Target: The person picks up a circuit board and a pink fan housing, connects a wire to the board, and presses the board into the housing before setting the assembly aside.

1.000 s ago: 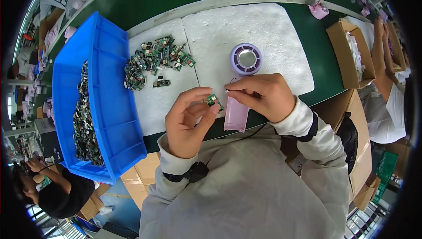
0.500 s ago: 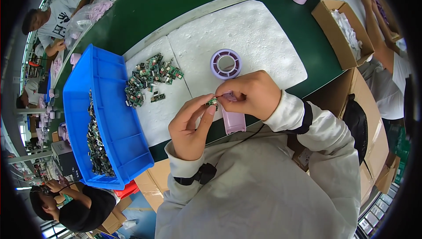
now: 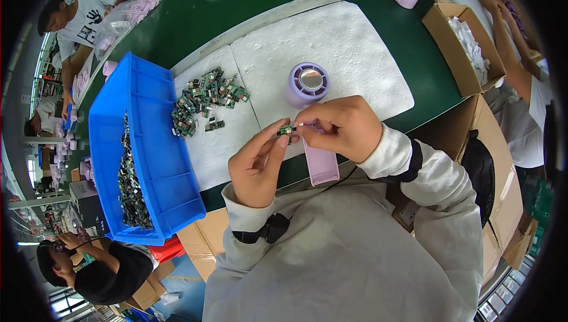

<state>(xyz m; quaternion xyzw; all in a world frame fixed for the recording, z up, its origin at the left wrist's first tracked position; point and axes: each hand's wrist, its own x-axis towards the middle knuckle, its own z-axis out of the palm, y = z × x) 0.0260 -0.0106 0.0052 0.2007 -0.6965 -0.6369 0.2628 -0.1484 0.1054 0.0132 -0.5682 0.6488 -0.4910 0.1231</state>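
My left hand [image 3: 258,165] pinches a small green circuit board [image 3: 286,131] between thumb and fingertips. Close against the board's right side, my right hand [image 3: 349,128] is closed, with a tiny white wire connector [image 3: 300,125] at its fingertips; whether it is plugged in cannot be made out. Below the right hand extends a pink hollow handle shell [image 3: 322,167], partly covered by the fingers. Just beyond the hands, a purple round fan head [image 3: 309,82] with a silver centre rests on the white foam sheet [image 3: 355,44]. Whether it joins the handle is hidden.
Loose circuit boards [image 3: 207,97] lie piled on the foam's left part. A blue bin [image 3: 168,162] holding many more boards stands left. At the far right is a cardboard box [image 3: 441,44] with white pieces inside. Other people [image 3: 89,14] work at both sides.
The fan head has tilted, so its side now shows, and the handle has shifted slightly right. The board has turned in my left fingers, and the white connector has come into sight.
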